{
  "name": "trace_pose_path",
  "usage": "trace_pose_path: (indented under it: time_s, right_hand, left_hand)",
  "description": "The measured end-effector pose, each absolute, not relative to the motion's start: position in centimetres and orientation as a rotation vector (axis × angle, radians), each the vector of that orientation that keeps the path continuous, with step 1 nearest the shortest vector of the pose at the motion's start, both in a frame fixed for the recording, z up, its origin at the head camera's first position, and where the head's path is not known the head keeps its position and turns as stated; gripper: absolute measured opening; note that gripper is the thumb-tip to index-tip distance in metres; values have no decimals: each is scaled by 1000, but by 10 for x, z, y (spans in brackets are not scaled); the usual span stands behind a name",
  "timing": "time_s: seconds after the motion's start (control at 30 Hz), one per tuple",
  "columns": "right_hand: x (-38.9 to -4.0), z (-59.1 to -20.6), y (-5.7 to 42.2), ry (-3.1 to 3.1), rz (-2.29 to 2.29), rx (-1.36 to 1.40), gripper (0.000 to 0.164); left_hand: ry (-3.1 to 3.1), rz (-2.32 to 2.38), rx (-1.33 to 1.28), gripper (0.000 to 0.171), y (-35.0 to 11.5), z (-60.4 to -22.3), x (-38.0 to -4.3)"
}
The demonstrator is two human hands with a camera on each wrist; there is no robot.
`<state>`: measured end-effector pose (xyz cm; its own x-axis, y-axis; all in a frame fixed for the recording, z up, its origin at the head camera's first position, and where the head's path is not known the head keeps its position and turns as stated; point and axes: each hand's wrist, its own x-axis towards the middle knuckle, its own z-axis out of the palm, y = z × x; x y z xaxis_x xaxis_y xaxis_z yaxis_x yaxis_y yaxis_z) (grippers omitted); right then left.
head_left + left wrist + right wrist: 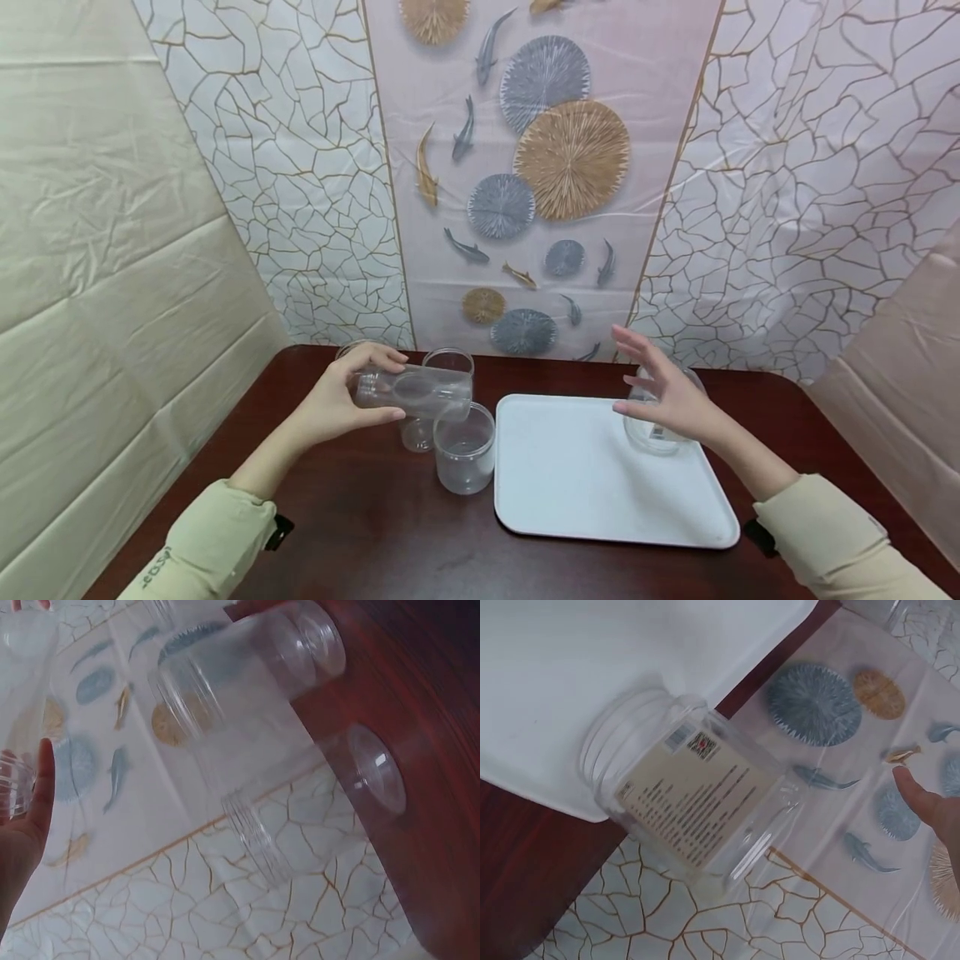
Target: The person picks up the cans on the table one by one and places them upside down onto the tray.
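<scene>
My left hand (330, 406) grips a clear plastic jar (427, 393) lying on its side in the air, its ridged neck within the fingers. In the left wrist view, the thumb (43, 784) lies against that jar's ridged end. Below the held jar, a wide clear jar (465, 462) stands on the table beside the tray. My right hand (671, 400) is raised with spread fingers and holds nothing. Just behind it, a labelled clear jar (690, 787) stands mouth down on the white tray (585, 475). Whether the right hand touches that jar is unclear.
More clear jars, one of them the rear jar (450, 360), stand behind the left hand, partly hidden. In the left wrist view, an upright jar (255, 836) has a ridged top. A patterned cloth (517, 275) hangs behind the dark red table (375, 533).
</scene>
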<state>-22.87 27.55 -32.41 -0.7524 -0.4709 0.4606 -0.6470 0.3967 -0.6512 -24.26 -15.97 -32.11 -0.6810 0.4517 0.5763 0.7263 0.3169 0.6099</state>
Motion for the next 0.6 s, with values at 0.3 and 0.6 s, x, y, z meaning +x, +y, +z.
trace_pose_path:
  time_s: [0.3, 0.6]
  right_hand:
    - [-224, -322, 263, -2314, 1596, 958, 82]
    - [-219, -322, 255, -2257, 1708, 948, 79]
  left_hand:
    - [-2144, -1510, -998, 50, -144, -325, -240]
    - [-2130, -1597, -869, 49, -131, -331, -240]
